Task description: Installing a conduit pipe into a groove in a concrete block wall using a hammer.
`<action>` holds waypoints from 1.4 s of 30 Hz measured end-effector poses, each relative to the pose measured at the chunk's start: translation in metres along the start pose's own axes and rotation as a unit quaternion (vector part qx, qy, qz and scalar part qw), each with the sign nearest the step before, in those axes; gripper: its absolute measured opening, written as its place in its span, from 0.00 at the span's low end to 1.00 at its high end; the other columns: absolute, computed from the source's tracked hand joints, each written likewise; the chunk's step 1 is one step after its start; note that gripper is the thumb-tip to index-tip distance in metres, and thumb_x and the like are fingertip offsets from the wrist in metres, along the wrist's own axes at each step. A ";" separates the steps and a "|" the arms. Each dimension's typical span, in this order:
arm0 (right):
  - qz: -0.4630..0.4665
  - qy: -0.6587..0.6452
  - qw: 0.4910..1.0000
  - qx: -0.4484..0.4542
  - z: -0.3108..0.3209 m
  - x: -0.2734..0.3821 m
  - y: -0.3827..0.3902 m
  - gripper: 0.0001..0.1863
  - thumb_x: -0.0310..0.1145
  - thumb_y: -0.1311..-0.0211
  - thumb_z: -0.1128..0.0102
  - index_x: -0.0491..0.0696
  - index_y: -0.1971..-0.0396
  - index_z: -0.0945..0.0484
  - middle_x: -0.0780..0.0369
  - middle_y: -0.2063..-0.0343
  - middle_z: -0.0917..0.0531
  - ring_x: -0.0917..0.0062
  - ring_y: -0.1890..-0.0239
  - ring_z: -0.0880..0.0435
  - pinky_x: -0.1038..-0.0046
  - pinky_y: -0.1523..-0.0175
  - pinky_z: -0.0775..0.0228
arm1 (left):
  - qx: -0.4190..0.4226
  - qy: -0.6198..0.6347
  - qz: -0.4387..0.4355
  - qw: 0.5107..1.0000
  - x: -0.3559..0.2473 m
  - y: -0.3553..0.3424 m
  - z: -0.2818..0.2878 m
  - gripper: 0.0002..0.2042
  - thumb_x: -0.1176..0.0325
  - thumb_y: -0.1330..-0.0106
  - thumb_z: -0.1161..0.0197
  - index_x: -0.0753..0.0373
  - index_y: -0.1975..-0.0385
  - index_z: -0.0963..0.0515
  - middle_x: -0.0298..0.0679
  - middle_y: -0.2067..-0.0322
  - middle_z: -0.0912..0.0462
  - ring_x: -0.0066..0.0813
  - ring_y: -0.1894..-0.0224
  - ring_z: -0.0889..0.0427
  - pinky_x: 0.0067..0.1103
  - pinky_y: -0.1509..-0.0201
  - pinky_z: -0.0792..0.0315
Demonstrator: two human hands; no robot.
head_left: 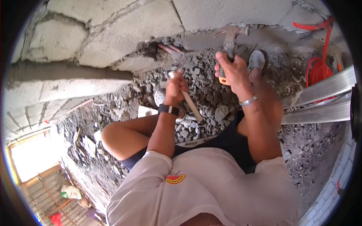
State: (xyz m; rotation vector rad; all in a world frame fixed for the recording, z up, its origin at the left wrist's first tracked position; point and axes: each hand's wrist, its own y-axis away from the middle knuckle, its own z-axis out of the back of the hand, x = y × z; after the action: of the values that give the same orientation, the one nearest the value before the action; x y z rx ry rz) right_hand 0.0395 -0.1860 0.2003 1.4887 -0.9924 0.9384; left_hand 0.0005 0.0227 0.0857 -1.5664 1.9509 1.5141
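Observation:
My left hand is closed around a pale wooden-handled tool. Its handle slants down toward me over the rubble, while its working end is blurred near a broken hollow at the wall's foot. Reddish pipe-like pieces show in that hollow. A claw hammer is raised in my right hand, which grips its black and yellow handle. The hammer's rusty head is up in front of the grey block wall, apart from the left-hand tool.
Loose broken stones cover the ground between my legs. A grey pipe runs along the wall at left. To the right lie metal channels and a coiled red hose or cable. My perforated clog rests near the wall.

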 end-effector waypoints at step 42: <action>0.014 -0.086 0.958 0.274 0.009 -0.032 0.048 0.18 0.44 0.38 0.41 0.43 0.60 0.25 0.60 0.67 0.17 0.78 0.64 0.19 0.74 0.59 0.26 | 0.023 -0.529 -0.375 0.760 0.011 0.154 -0.001 0.17 0.69 0.47 0.30 0.62 0.56 0.22 0.41 0.73 0.22 0.34 0.70 0.21 0.24 0.66 0.27</action>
State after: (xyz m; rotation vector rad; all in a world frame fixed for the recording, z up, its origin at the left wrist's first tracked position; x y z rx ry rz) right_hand -0.0163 -0.1962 0.1857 2.0514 -0.9166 1.1820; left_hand -0.1295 0.0009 0.1655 -0.8646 0.5904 1.4095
